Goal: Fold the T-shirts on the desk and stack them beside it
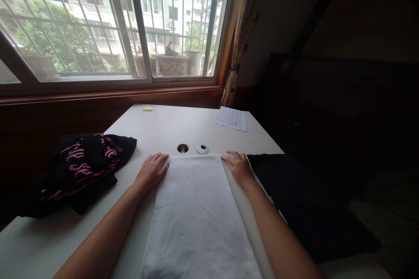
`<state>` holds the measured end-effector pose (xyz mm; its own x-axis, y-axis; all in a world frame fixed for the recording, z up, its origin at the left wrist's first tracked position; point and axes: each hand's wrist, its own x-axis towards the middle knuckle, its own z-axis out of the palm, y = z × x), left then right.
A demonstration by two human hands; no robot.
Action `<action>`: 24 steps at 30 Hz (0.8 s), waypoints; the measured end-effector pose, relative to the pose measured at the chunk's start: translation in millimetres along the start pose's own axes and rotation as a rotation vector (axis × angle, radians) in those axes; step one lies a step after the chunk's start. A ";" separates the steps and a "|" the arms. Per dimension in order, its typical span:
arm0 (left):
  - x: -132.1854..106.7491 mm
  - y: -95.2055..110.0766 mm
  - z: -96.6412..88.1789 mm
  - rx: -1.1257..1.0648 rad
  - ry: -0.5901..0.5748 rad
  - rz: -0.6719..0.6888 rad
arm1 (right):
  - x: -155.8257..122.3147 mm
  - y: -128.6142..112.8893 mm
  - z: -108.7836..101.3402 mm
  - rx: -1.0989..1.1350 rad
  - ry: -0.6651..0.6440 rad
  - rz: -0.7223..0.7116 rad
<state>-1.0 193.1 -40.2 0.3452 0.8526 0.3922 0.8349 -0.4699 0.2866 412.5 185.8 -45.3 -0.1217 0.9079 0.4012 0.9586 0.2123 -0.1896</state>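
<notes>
Risk, as I judge it: the towel [196,213] could skew or ruck at its far edge, since the left hand [152,171] and right hand [238,168] only press on it, and an uneven push would drag one corner; its right side lies close to the black cloth [304,200] and could catch there. The towel is white and smooth, a long narrow strip along the middle of the surface [170,124]; both hands lie flat and open at its far corners, well apart, gripping nothing.
</notes>
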 end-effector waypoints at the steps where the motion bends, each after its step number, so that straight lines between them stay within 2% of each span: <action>1: 0.0 -0.1 0.2 0.000 0.000 -0.002 | -0.3 -1.0 -1.1 0.011 0.001 -0.010; 10: -0.4 -2.7 0.9 -0.056 0.011 -0.024 | -3.1 -12.4 -10.9 0.120 -0.020 -0.085; 16: 1.0 -5.0 -1.2 -0.164 0.051 -0.040 | -9.2 -17.2 -10.6 0.183 -0.042 -0.050; 20: 1.4 -7.9 -0.7 -0.243 0.086 -0.085 | -30.8 -25.6 -20.7 0.263 -0.130 -0.017; 24: 1.7 -9.9 -1.1 -0.312 0.109 -0.104 | -68.2 -38.9 -41.5 0.408 -0.281 0.039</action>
<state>-9.1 198.9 -41.4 0.2034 0.8778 0.4336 0.6857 -0.4438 0.5769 394.3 100.6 -28.1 -0.2068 0.9683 0.1402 0.7918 0.2498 -0.5574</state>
